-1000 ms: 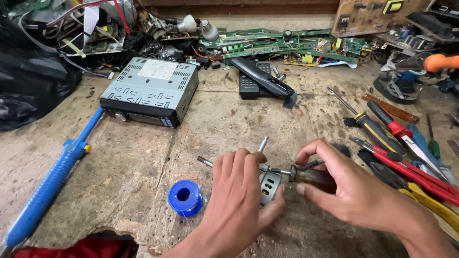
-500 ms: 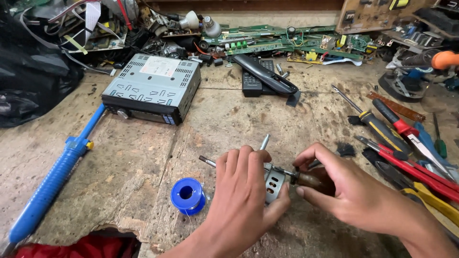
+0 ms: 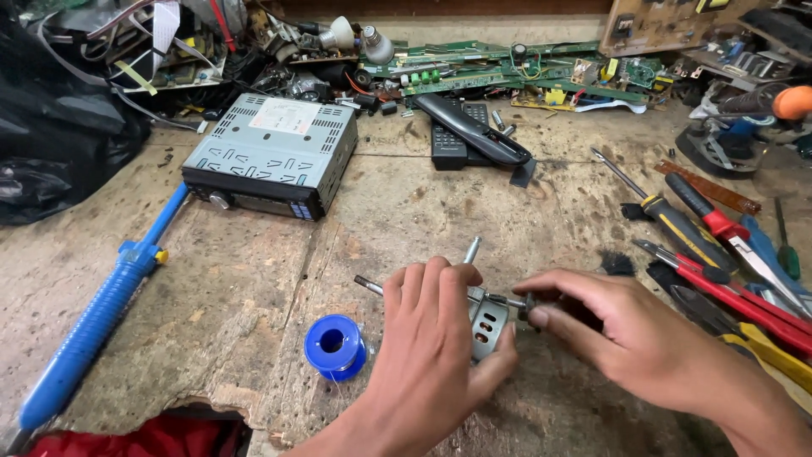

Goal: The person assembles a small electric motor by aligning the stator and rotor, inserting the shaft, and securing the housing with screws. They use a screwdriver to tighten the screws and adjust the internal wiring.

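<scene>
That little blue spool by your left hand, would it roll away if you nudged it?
Probably not: the blue spool lies flat on its flange on the rough wooden bench, so it would likely slide. Tipped on edge, its round flanges could roll. It looks small, perhaps heavy for its size if wound with wire.

Small metal part (image 3: 489, 320) mostly hidden under left hand (image 3: 436, 338); shape unclear. Tool in right hand (image 3: 617, 326) covered by fingers, perhaps screwdriver. Red cloth (image 3: 144, 438) cut by bottom edge. Black bag (image 3: 51, 135) cropped left.

Single head-worn view looks steeply down, close over the workbench (image 3: 254, 279); far clutter perhaps cropped.
</scene>
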